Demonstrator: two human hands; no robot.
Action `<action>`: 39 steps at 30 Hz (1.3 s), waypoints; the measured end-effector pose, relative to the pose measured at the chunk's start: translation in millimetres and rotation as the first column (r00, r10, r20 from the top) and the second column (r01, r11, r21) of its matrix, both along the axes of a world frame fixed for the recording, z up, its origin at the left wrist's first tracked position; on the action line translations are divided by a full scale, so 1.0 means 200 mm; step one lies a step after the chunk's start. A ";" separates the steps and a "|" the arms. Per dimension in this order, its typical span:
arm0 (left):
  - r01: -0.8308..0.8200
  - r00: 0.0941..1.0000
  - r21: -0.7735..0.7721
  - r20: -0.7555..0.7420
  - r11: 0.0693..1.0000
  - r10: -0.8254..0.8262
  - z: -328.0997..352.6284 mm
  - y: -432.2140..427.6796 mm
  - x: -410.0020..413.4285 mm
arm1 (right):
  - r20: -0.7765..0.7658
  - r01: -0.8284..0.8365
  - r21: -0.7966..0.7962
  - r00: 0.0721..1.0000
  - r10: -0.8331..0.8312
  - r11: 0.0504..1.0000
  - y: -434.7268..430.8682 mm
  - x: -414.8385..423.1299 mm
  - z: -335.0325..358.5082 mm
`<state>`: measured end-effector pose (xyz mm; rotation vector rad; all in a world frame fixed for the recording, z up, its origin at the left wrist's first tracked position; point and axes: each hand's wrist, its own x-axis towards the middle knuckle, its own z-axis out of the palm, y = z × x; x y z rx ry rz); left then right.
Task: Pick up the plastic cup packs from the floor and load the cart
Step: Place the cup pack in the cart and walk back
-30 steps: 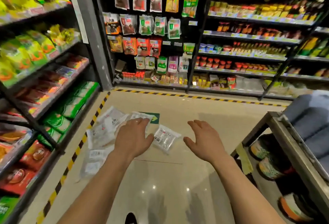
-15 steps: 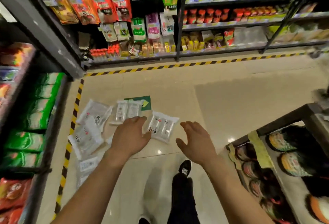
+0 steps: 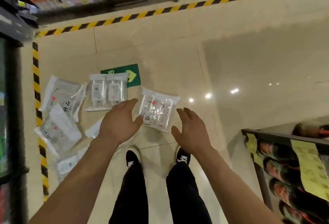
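Floor tiles [image 3: 178,45] bear scattered cup packs [image 3: 157,112] near cart [image 3: 276,135]; left hand [image 3: 119,122], right hand [image 3: 193,131] spread empty.

Clear cup packs [image 3: 158,111], white-edged with black print and red dots, on glossy beige floor tiles [image 3: 249,54] edged in yellow-and-black striped tape [image 3: 160,11] — a green floor sticker [image 3: 135,71] bearing a lime arrow — black trousers [image 3: 131,197], black shoes [image 3: 132,158] marked white.

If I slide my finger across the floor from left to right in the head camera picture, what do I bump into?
Striped floor tape → upper-left cup pack → middle cup pack → rightmost cup pack → right hand → cart.
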<state>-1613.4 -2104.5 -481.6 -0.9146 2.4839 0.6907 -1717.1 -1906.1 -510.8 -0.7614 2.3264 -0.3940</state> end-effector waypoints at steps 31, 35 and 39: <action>-0.250 0.918 0.236 -0.251 0.939 0.307 -1.85 -0.35 -0.16 | 0.179 0.662 -0.243 0.749 -0.637 0.709 -0.30 -0.10 -1.66; -0.222 0.896 0.193 -0.345 0.956 0.278 -1.10 -0.30 -0.28 | 0.058 0.561 -0.302 0.818 -0.572 0.771 -0.26 -0.30 -0.90; -0.228 0.887 0.145 -0.377 0.963 0.267 -0.25 -0.25 -0.38 | -0.019 0.488 -0.330 0.853 -0.522 0.808 -0.23 -0.45 -0.04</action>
